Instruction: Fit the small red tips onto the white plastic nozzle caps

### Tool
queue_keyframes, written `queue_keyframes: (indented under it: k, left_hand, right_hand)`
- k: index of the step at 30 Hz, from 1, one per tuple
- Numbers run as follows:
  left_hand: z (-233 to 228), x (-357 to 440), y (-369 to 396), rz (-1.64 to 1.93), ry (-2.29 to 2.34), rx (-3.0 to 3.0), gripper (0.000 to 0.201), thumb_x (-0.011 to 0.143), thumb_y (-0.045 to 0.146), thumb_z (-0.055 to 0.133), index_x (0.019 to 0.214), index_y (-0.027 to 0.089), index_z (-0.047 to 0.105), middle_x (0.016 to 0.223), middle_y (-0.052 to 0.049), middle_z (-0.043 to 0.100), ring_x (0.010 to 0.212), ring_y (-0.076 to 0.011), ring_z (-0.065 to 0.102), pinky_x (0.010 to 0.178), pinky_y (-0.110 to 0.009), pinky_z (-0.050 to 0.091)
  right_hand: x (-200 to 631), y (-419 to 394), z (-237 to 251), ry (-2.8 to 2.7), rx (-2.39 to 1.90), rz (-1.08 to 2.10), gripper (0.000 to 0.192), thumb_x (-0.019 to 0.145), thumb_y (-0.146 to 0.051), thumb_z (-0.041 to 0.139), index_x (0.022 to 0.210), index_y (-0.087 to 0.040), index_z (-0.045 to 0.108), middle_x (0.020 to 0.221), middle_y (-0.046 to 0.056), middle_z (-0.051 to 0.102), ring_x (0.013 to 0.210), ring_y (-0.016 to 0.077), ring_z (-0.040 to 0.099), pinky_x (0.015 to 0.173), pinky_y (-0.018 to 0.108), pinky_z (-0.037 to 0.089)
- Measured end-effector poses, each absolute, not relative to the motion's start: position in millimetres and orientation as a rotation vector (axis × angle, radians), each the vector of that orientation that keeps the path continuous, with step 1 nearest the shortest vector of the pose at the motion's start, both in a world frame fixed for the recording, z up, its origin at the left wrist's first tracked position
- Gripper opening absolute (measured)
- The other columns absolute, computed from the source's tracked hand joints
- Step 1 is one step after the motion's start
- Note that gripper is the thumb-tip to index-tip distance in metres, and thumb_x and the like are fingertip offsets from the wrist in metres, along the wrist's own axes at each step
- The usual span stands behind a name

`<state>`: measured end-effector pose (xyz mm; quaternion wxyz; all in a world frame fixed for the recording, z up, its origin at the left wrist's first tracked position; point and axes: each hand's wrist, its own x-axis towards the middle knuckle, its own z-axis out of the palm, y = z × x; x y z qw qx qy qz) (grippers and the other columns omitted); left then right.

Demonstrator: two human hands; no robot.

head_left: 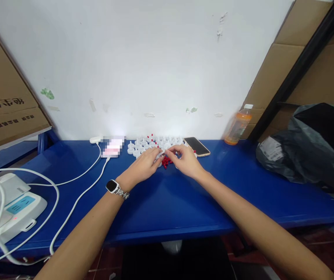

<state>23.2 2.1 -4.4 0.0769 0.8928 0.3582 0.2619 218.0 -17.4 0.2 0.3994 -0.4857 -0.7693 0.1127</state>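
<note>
Both hands meet above the blue table, fingertips almost touching. A small white plastic nozzle cap (159, 155) is pinched between the thumb and fingers of my left hand (145, 164), which wears a watch at the wrist. Thumb and forefinger of my right hand (186, 160) are closed at the top of that cap; whatever they grip is too small to make out. Just beneath the fingers lies a pile of small red tips (166, 162). Behind the hands spreads a group of white nozzle caps (140, 144), several with red tips on them, partly hidden by my fingers.
A phone (198, 146) lies right of the caps, and a lit, blurred-out device (112, 147) with white cables lies left. A power strip (23, 210) sits at the near left. An orange drink bottle (238, 126) and a dark plastic bag (303, 144) stand at right.
</note>
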Motion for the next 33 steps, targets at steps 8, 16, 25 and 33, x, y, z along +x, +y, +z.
queue_keyframes:
  k: [8,16,25,33]
  left_hand:
    - [0,15,4,0.866,1.111,2.747,0.024,0.100,0.035,0.039,0.111,0.017,0.051,0.108,-0.012,0.059,0.101,-0.0268,0.055,0.092,-0.045,0.046]
    - [0,20,0,0.836,1.077,2.690,0.023,0.101,0.036,0.036,0.110,0.019,0.050,0.107,-0.011,0.060,0.101,-0.0263,0.056,0.092,-0.044,0.046]
    - [-6,34,-9,0.766,1.099,2.703,0.029,0.102,0.046,0.034,0.103,0.021,0.049,0.094,-0.008,0.061,0.086,-0.0243,0.059,0.078,-0.040,0.048]
    - [-6,42,-17,0.770,1.068,2.686,0.025,0.102,0.038,0.036,0.112,0.019,0.049,0.104,-0.012,0.063,0.098,-0.0272,0.061,0.086,-0.044,0.049]
  right_hand:
    - [212,-23,-14,-2.429,-1.346,-0.263,0.015,0.090,-0.030,0.062,0.083,-0.018,0.068,0.089,0.010,0.067,0.096,0.0269,0.052,0.085,0.042,0.030]
    - [221,-16,-2,-1.930,-1.214,0.248,0.011,0.091,-0.027,0.059,0.086,-0.019,0.065,0.084,0.004,0.070,0.084,0.0193,0.060,0.078,0.034,0.042]
    - [208,-9,-10,-1.395,-0.971,0.731,0.029,0.080,-0.047,0.070,0.087,-0.019,0.069,0.084,0.005,0.073,0.072,0.0174,0.065,0.065,0.030,0.051]
    - [199,-13,-13,-1.344,-0.966,0.703,0.034,0.079,-0.052,0.072,0.077,-0.020,0.063,0.074,0.003,0.067,0.062,0.0152,0.060,0.058,0.029,0.049]
